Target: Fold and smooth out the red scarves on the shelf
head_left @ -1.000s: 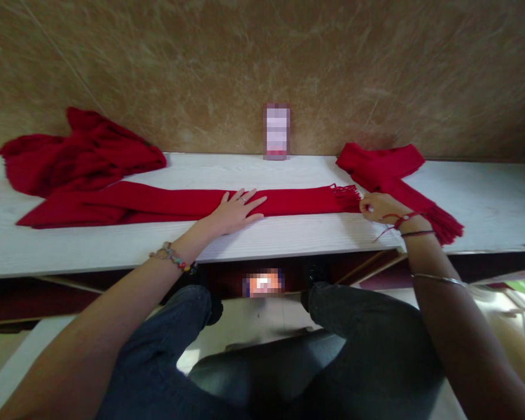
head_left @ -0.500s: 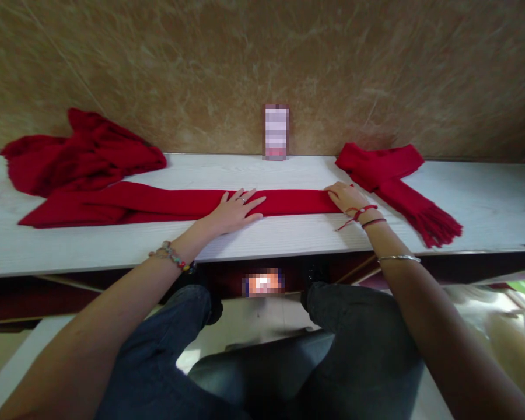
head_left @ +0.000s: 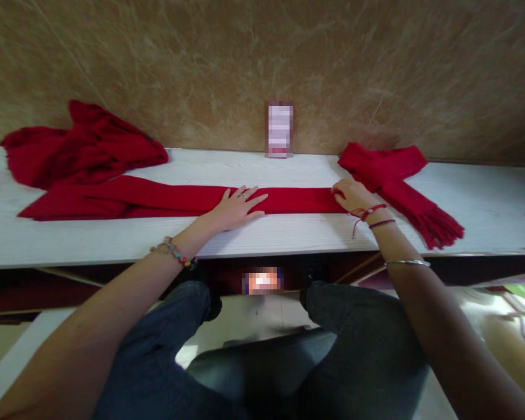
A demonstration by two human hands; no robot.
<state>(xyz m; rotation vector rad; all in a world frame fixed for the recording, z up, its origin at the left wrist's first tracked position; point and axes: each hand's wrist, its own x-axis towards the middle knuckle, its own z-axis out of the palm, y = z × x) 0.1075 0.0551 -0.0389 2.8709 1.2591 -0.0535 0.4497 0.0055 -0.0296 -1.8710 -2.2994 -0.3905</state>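
A long red scarf [head_left: 184, 200] lies folded into a narrow strip across the white tabletop, wider and looser at its left end. My left hand [head_left: 236, 208] rests flat on the strip near its middle, open with fingers spread. At the strip's right end, my right hand [head_left: 352, 193] has its fingers curled and closed on the scarf's edge; the fingertips are partly hidden. Just beyond that hand lies a second red scarf [head_left: 382, 166], folded across itself, its fringe pointing toward me on the right. A crumpled heap of red cloth [head_left: 87, 149] sits at the back left.
A blurred-out upright rectangular object [head_left: 280, 131] leans against the brown marbled wall [head_left: 192, 70] behind the white tabletop [head_left: 297, 233]. My legs are below the front edge, with another blurred patch [head_left: 263, 281] between them.
My right hand has shifted slightly to the right, its fingers more curled at the scarf's end. My left hand stays in place on the strip. The view has tilted a little.
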